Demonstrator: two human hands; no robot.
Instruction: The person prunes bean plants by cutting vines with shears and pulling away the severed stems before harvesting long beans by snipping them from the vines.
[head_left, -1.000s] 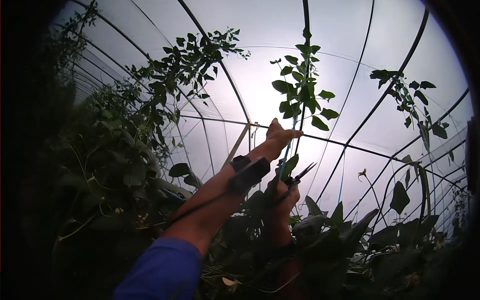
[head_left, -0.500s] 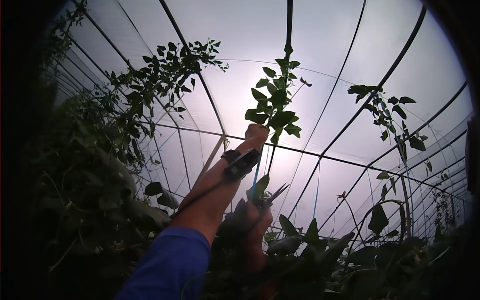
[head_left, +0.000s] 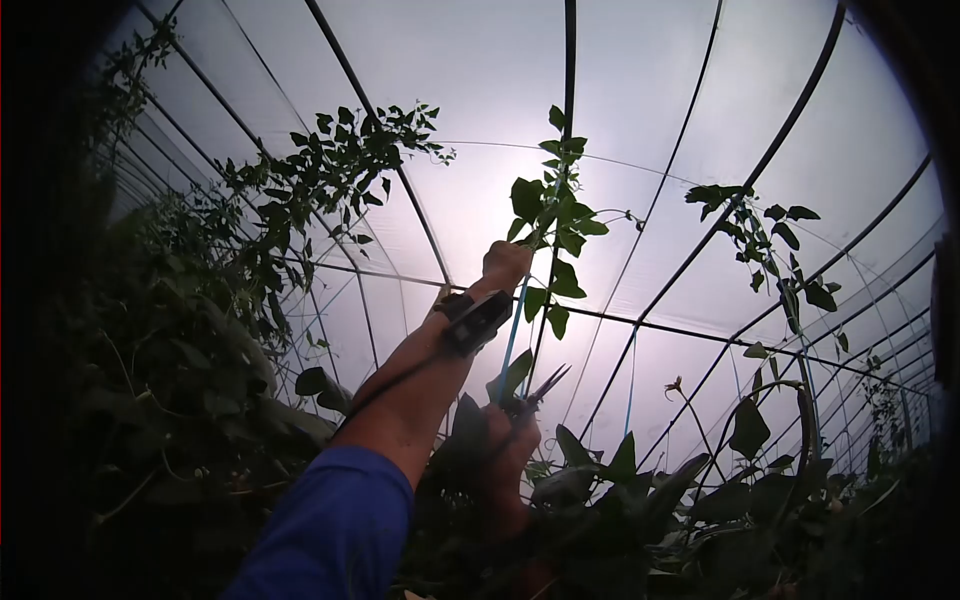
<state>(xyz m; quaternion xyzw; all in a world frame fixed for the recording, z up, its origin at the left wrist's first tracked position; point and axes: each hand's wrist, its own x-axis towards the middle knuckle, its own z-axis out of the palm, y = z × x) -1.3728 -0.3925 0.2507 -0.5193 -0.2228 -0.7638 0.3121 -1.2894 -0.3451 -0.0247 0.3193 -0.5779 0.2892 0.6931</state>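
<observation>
My left hand is raised high, its fingers closed around the stem of a leafy vine. Some of the leaves hang below and to the right of that fist. A blue string runs down beside the vine. Lower down, my right hand grips a pair of scissors, with the pointed blades slightly apart and aimed up to the right. The scissors' handles are mostly hidden in the fingers. A broad leaf stands just behind the scissors.
Dark foliage crowds the left side, and more leaves fill the lower right. Overhead, metal hoops carry the translucent greenhouse film. Another vine climbs at the right. A strapped device sits on my left wrist.
The vine has turned, spreading its leaves differently, with some now below my left hand. That hand stays closed, slightly higher against the hoops. My right hand has barely moved with the scissors.
</observation>
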